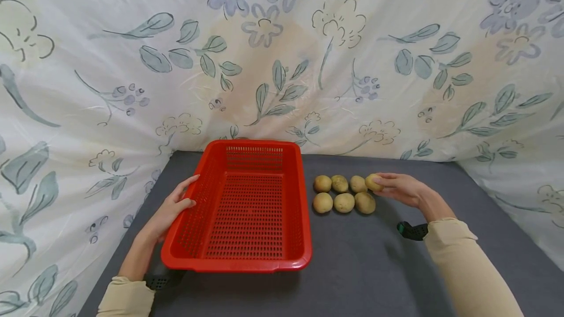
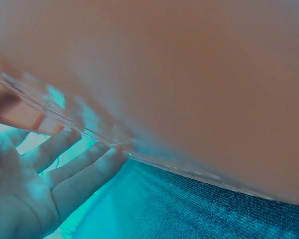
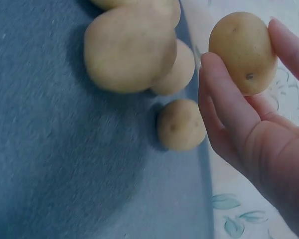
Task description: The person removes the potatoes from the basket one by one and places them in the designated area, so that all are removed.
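Observation:
A red plastic basket (image 1: 251,265) with slotted walls and floor stands at the left of the table, nothing inside it. At its left side my left hand (image 1: 169,212) holds the rim, the thumb over the edge; in the left wrist view, more fingers (image 2: 89,181) reach against the outside of the wall. My right hand (image 1: 403,189) pinches a potato (image 3: 243,52) between thumb and fingertips, at the right end of the potato rows. Several other potatoes (image 1: 344,203) lie in two rows right of the basket.
A dark grey tabletop (image 1: 352,263) lies under everything. Floral cloth (image 1: 273,62) hangs behind the table and along both sides. A black strap device (image 1: 413,231) sits at the right wrist, and another (image 1: 157,282) at the left wrist.

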The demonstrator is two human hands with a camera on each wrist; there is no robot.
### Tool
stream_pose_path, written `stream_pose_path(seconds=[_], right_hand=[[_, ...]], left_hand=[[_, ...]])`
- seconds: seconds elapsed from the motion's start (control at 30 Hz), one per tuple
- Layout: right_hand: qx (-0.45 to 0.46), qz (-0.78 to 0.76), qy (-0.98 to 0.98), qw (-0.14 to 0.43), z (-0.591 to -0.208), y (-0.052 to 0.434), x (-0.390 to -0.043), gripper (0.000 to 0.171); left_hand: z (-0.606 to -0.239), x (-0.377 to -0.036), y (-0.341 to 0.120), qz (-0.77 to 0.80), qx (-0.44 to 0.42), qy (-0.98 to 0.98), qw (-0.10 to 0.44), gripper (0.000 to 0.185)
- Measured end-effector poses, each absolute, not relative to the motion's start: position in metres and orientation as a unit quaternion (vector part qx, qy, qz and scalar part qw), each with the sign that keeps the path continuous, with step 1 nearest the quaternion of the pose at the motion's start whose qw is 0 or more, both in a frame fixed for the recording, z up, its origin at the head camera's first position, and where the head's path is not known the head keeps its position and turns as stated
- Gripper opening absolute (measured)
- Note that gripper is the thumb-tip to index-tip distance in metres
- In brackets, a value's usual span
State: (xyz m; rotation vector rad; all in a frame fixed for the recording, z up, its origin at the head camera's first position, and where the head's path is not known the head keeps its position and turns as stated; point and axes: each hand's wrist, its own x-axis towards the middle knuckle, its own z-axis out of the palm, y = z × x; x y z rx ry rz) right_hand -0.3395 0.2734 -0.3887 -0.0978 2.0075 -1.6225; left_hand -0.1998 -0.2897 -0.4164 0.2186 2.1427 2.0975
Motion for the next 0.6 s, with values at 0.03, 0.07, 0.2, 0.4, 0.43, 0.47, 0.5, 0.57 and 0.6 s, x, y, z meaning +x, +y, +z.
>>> stream_pose_path(seconds=[0.03, 0.07, 0.2, 0.4, 0.43, 0.47, 0.5, 0.57, 0.6], right_hand=[[-0.037, -0.603, 0.748, 0.275, -0.39, 0.275, -0.338, 0.075], [-0.036, -0.602, 0.749, 0.274, -0.392, 0.277, -0.337, 0.075], [-0.034, -0.605, 0.747, 0.273, -0.397, 0.284, -0.332, 0.073], [-0.01, -0.604, 0.748, 0.275, -0.408, 0.293, -0.327, 0.081], [-0.008, -0.603, 0.749, 0.275, -0.41, 0.294, -0.326, 0.081], [-0.005, -0.602, 0.75, 0.275, -0.412, 0.295, -0.325, 0.08], [-0.002, -0.599, 0.752, 0.275, -0.414, 0.296, -0.324, 0.08], [0.007, -0.602, 0.75, 0.276, -0.418, 0.297, -0.322, 0.079], [0.013, -0.604, 0.747, 0.276, -0.419, 0.297, -0.321, 0.079]], left_hand=[[-0.416, -0.2, -0.29, 0.696, 0.074, 0.711, 0.068, 0.064], [-0.416, -0.2, -0.29, 0.696, 0.074, 0.711, 0.068, 0.063], [-0.416, -0.2, -0.291, 0.695, 0.077, 0.711, 0.068, 0.064], [-0.415, -0.199, -0.291, 0.695, 0.079, 0.712, 0.071, 0.065], [-0.416, -0.199, -0.291, 0.694, 0.079, 0.712, 0.071, 0.065], [-0.416, -0.199, -0.291, 0.693, 0.079, 0.713, 0.07, 0.065], [-0.416, -0.199, -0.291, 0.692, 0.079, 0.714, 0.07, 0.065], [-0.417, -0.199, -0.291, 0.691, 0.076, 0.716, 0.071, 0.064], [-0.417, -0.199, -0.291, 0.69, 0.074, 0.716, 0.071, 0.064]])
